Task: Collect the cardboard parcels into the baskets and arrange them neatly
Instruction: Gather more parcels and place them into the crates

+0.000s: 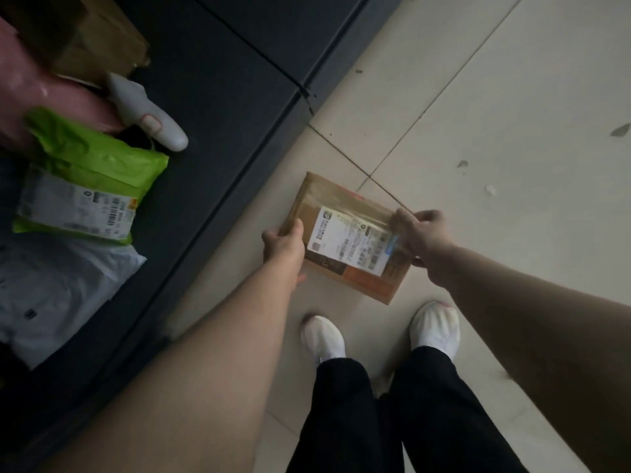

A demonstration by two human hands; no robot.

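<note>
A flat brown cardboard parcel (345,213) with a white shipping label and clear tape is held over the tiled floor, in front of my feet. My left hand (285,245) grips its left edge. Its right edge is in my right hand (418,235). On the dark surface at the left lie a green mailer bag (92,172) with a label, a pale plastic bag (58,291) and a brown cardboard box (99,39) at the top left corner. No basket is visible.
A white handheld scanner (150,114) lies on the dark counter (218,107) beside a pink wrapped item (44,97). Light floor tiles (512,114) spread to the right. My white shoes (322,339) and dark trousers are below the parcel.
</note>
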